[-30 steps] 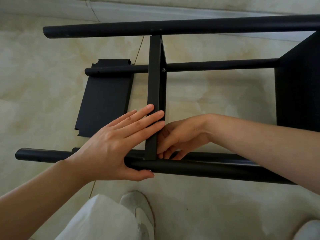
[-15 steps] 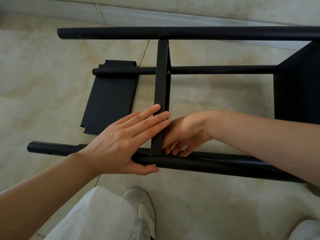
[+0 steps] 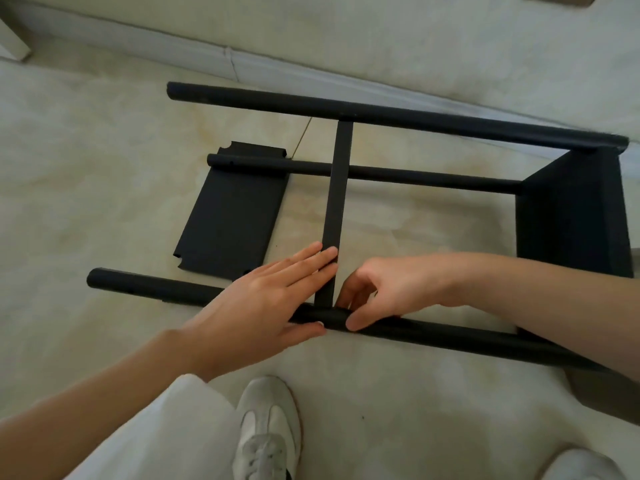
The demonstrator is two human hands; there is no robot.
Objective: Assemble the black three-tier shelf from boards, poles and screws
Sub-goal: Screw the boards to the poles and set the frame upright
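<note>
Head view: the half-built shelf (image 3: pixel 398 174) lies on its side on the pale tiled floor (image 3: pixel 104 168), filling the middle of the frame. A far pole (image 3: pixel 381 114) runs from upper left down toward the right edge, a thinner-looking middle pole (image 3: pixel 415 176) lies below it, and a near pole (image 3: pixel 156 284) crosses the lower middle. A mid board (image 3: pixel 337 188), seen edge-on, stands between the far and near poles at frame centre. An end board (image 3: pixel 571 209) closes the frame at the right. A loose board (image 3: pixel 232 209) lies flat on the floor at centre left, partly under the middle pole's left end.

The left hand (image 3: pixel 263 306) rests with straight fingers flat against the mid board's left face, its thumb lying along the near pole. The right hand (image 3: pixel 384 289) reaches in from the right; its fingers are curled behind the board's lower right corner and its thumb presses on the near pole just below the joint. Whether those fingers pinch anything small cannot be told.

At lower centre are a white shoe (image 3: pixel 268 424) and a white trouser leg (image 3: pixel 166 438). A skirting board (image 3: pixel 228 62) runs across the top.
</note>
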